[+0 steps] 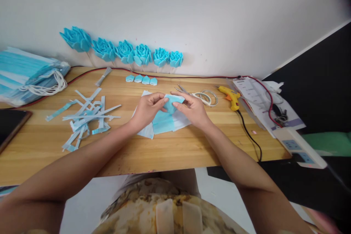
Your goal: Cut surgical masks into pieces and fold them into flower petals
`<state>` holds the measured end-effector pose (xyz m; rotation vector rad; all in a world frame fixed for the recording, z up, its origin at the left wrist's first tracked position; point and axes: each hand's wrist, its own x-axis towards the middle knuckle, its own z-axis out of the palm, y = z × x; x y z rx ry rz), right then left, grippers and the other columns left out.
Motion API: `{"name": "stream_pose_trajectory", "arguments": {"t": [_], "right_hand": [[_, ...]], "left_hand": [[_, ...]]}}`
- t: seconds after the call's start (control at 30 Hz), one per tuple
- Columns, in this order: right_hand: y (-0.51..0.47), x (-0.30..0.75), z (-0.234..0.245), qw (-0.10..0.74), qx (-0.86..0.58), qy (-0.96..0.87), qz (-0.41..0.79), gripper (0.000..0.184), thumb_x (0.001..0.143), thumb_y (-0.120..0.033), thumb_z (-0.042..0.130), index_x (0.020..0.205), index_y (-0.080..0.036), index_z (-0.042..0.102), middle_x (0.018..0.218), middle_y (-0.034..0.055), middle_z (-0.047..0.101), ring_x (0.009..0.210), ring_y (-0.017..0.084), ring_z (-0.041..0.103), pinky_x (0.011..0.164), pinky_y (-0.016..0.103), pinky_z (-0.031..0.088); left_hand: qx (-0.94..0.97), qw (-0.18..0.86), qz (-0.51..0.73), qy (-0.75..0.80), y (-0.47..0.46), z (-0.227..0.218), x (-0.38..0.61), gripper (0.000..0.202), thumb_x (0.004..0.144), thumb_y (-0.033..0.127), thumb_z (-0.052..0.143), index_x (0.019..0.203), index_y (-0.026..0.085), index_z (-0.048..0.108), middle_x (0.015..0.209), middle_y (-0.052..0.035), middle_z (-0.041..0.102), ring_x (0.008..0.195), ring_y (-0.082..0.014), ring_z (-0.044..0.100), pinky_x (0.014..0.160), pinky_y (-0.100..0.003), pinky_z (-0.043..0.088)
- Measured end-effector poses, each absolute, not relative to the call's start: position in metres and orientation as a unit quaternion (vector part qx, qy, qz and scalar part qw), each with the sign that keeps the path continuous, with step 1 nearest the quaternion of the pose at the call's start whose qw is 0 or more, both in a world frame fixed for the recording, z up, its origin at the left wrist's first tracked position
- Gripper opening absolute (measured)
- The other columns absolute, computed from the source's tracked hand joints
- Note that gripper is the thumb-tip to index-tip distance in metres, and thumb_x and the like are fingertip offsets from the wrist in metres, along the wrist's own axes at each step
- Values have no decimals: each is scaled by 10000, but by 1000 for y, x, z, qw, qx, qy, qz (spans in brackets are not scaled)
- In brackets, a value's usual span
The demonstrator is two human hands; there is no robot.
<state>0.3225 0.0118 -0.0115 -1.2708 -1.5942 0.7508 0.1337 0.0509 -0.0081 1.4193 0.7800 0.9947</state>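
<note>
A single head-worn camera looks forward and down over the wooden tabletop (192, 146) from its near edge (the wearer's lap shows below), facing the white wall (192, 18) along the far edge, at arm's length.

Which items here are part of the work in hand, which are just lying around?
In hand: left hand and right hand pinch a blue folded piece above the cut mask sheets.

Lying about: strip offcuts, mask stack, scissors, glue gun, four small folded pieces, finished blue flowers, power strip.
</note>
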Motion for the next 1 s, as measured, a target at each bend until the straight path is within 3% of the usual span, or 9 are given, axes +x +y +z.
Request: {"name": "stream_pose_trajectory", "arguments": {"t": [0.13,0.3,1.0], "right_hand": [[12,323,-11,469,-523,-647,296,381,834,-439,739,1169,-259,765,1207,53,772,1061,251,740,947,436,602],[13,323,-12,476,-519,-648,292,368,831,-429,741,1156,-260,773,1196,50,774,1063,248,737,949,435,602],[12,322,-11,477,-525,-636,304,370,819,-404,747,1154,-252,775,1204,51,771,1071,251,731,952,429,594]], "left_hand": [[602,592,418,336,51,-8,133,335,791,502,736,827,169,713,793,-9,690,590,-132,647,576,-269,566],[584,617,421,319,52,-7,134,345,774,495,770,828,159,712,814,-20,698,676,-149,684,685,-318,616],[544,632,443,330,51,-6,137,433,632,542,872,756,160,710,748,-6,690,642,-140,665,644,-294,608]]}}
